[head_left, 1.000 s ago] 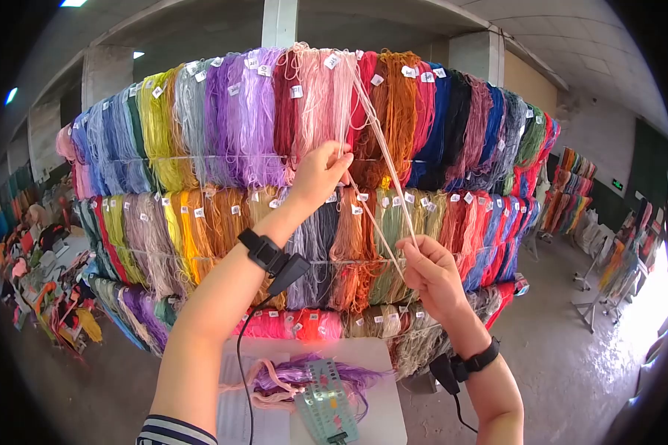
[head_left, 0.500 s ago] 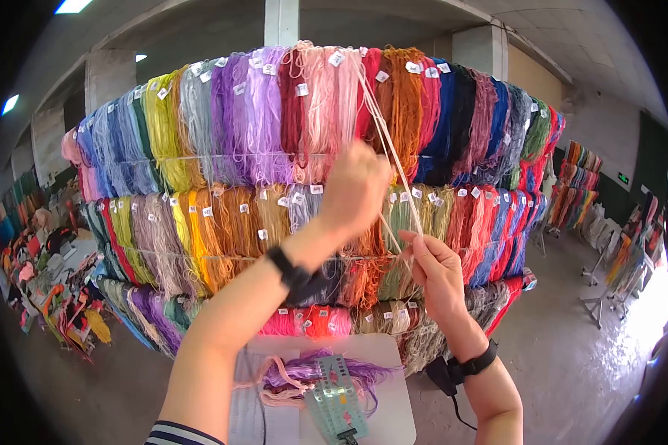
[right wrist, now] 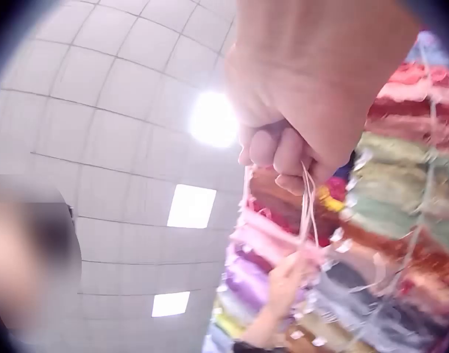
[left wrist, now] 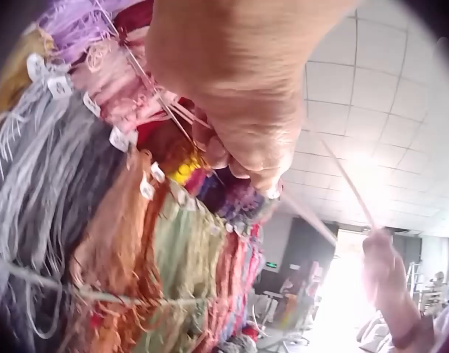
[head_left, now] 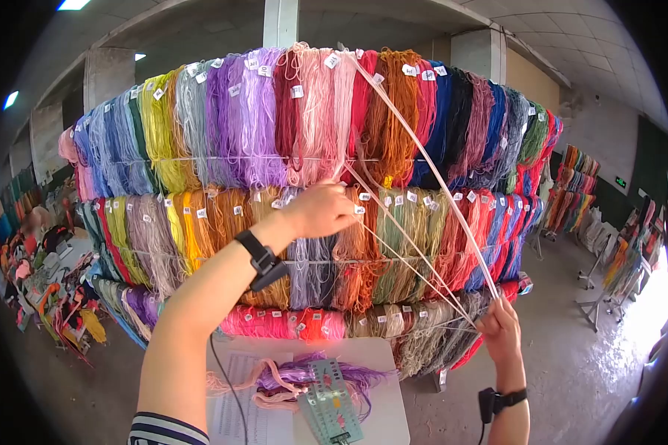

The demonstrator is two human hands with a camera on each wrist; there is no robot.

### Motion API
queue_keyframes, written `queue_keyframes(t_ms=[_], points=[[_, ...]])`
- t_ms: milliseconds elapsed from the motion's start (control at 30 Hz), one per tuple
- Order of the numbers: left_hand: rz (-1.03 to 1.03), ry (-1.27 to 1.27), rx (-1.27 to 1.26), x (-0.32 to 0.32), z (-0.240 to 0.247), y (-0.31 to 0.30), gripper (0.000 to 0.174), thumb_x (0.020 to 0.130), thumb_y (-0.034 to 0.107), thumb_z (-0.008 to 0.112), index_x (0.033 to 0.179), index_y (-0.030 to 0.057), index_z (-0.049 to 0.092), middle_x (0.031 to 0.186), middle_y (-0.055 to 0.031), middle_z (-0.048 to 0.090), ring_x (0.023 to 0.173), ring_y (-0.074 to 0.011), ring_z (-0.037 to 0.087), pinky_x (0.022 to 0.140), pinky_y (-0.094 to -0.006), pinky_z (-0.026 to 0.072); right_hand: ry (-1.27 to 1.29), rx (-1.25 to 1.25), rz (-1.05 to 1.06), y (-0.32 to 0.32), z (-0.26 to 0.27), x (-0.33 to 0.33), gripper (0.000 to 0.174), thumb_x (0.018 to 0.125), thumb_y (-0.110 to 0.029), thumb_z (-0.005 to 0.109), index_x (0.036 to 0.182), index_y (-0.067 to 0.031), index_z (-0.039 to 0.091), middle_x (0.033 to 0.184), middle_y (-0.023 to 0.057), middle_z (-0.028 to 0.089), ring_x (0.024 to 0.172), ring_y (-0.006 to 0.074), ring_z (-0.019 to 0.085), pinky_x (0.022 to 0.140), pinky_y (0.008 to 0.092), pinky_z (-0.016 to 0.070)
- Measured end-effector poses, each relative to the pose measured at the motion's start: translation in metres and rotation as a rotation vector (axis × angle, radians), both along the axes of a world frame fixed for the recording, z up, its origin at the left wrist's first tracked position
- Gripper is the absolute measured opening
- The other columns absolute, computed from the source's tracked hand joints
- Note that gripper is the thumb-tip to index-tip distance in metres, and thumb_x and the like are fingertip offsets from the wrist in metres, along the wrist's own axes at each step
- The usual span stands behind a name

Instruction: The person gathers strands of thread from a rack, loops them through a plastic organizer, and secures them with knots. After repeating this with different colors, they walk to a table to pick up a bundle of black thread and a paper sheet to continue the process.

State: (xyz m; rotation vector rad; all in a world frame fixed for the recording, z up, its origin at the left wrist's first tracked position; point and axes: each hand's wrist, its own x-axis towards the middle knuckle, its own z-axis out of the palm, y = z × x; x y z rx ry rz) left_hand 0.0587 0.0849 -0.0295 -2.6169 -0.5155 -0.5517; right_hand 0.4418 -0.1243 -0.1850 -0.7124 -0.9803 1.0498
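Note:
A long pale pink thread runs from the top bar of the rack down to my right hand, which grips it low on the right. From there thinner pink strands slant back up to my left hand, in front of the middle row of skeins. In the left wrist view, that hand's fingers curl over pink strands close to the rack. The right wrist view shows curled fingers with pink strands coming out below them. Pink skeins hang behind, at the top centre.
Rows of labelled coloured skeins fill the rack ahead. Below it, a white table bears a purple and pink thread bundle and a greenish holed card. Piled scraps lie at left; more racks stand at right.
My right hand has moved down and right, drawing the pink thread into a longer slant. The left hand moved right across the strands, then back left and lower than at first.

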Motion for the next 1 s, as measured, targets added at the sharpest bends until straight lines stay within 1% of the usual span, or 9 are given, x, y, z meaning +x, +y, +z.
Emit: queue_keyframes(t_ms=[67, 167, 200, 367, 500, 733, 800, 900, 1000], points=[[0.049, 0.017, -0.014, -0.008, 0.013, 0.013, 0.030, 0.091, 0.031, 0.059, 0.068, 0.0112, 0.056, 0.066, -0.0035, 0.053, 0.068, -0.0172, 0.051, 0.079, -0.0362, 0.0426, -0.154, -0.298, -0.463, -0.018, -0.068, 0.085, 0.016, 0.094, -0.015, 0.053, 0.078, -0.0152, 0.051, 0.056, -0.0088, 0.032, 0.044, 0.0039, 0.030, 0.040, 0.0212, 0.0279], [-0.055, -0.558, -0.326, 0.001, 0.042, 0.026, 0.017, 0.088, 0.025, 0.063, 0.086, 0.0074, 0.062, 0.072, -0.0049, 0.056, 0.071, -0.0151, 0.054, 0.069, -0.0322, 0.0465, 0.162, -0.588, -0.967, -0.101, -0.202, 0.247, 0.006, 0.086, -0.021, 0.059, 0.082, -0.0186, 0.054, 0.058, -0.0073, 0.036, 0.042, 0.0067, 0.031, 0.036, 0.0226, 0.0293], [-0.015, -0.770, -0.391, 0.011, 0.059, 0.021, 0.020, 0.087, 0.025, 0.065, 0.092, 0.0056, 0.063, 0.076, -0.0057, 0.058, 0.072, -0.0148, 0.055, 0.066, -0.0305, 0.0471, 0.328, -0.460, -0.966, -0.140, -0.267, 0.317, 0.008, 0.086, -0.025, 0.059, 0.089, -0.0178, 0.057, 0.061, -0.0049, 0.037, 0.042, 0.0089, 0.032, 0.037, 0.0245, 0.0309], [0.291, -0.940, 0.516, 0.036, 0.107, 0.077, 0.031, 0.083, 0.033, 0.071, 0.093, 0.0039, 0.066, 0.094, -0.0117, 0.066, 0.080, -0.0247, 0.064, 0.065, -0.0370, 0.0495, 0.356, -0.549, -1.202, -0.226, -0.295, 0.336, 0.021, 0.086, -0.033, 0.059, 0.095, -0.0132, 0.059, 0.069, -0.0005, 0.046, 0.040, 0.0109, 0.031, 0.039, 0.0258, 0.0320], [0.378, -1.024, 0.188, 0.038, 0.108, 0.065, 0.028, 0.082, 0.033, 0.071, 0.084, 0.0052, 0.067, 0.085, -0.0112, 0.066, 0.078, -0.0280, 0.064, 0.065, -0.0405, 0.0485, 0.436, -0.576, -1.259, -0.242, -0.292, 0.327, 0.025, 0.085, -0.035, 0.062, 0.095, -0.0122, 0.059, 0.071, -0.0004, 0.049, 0.039, 0.0093, 0.033, 0.036, 0.0229, 0.0278], [0.127, -0.946, 0.286, 0.012, 0.089, 0.054, 0.022, 0.088, 0.026, 0.065, 0.082, 0.0049, 0.065, 0.079, -0.0097, 0.066, 0.072, -0.0237, 0.063, 0.065, -0.0372, 0.0477, 0.286, -0.581, -0.788, -0.152, -0.205, 0.249, 0.018, 0.090, -0.029, 0.060, 0.084, -0.0126, 0.058, 0.058, -0.0035, 0.044, 0.038, 0.0062, 0.030, 0.034, 0.0226, 0.0249], [-0.330, -1.171, -0.466, 0.016, 0.086, 0.040, 0.015, 0.091, 0.021, 0.062, 0.086, 0.0066, 0.064, 0.077, -0.0030, 0.065, 0.073, -0.0164, 0.062, 0.067, -0.0358, 0.0487, 0.249, -0.569, -0.682, -0.106, -0.157, 0.193, 0.016, 0.092, -0.025, 0.059, 0.084, -0.0110, 0.057, 0.057, -0.0033, 0.043, 0.039, 0.0058, 0.031, 0.035, 0.0223, 0.0258], [-0.426, -1.055, -0.837, 0.015, 0.076, 0.008, 0.008, 0.094, 0.014, 0.058, 0.090, 0.0084, 0.063, 0.077, 0.0015, 0.063, 0.071, -0.0104, 0.060, 0.064, -0.0313, 0.0494, 0.069, -0.461, -0.444, -0.051, -0.084, 0.096, 0.015, 0.094, -0.022, 0.058, 0.089, -0.0087, 0.060, 0.062, -0.0040, 0.044, 0.046, 0.0044, 0.035, 0.040, 0.0208, 0.0290], [-0.260, -0.866, -0.894, 0.043, 0.007, -0.045, 0.010, 0.095, 0.007, 0.053, 0.088, 0.0070, 0.061, 0.075, -0.0005, 0.061, 0.063, -0.0076, 0.059, 0.057, -0.0232, 0.0468, -0.122, -0.312, -0.189, -0.016, -0.021, 0.002, 0.017, 0.095, -0.022, 0.057, 0.097, -0.0062, 0.063, 0.069, -0.0053, 0.048, 0.057, 0.0021, 0.040, 0.048, 0.0185, 0.0313]])
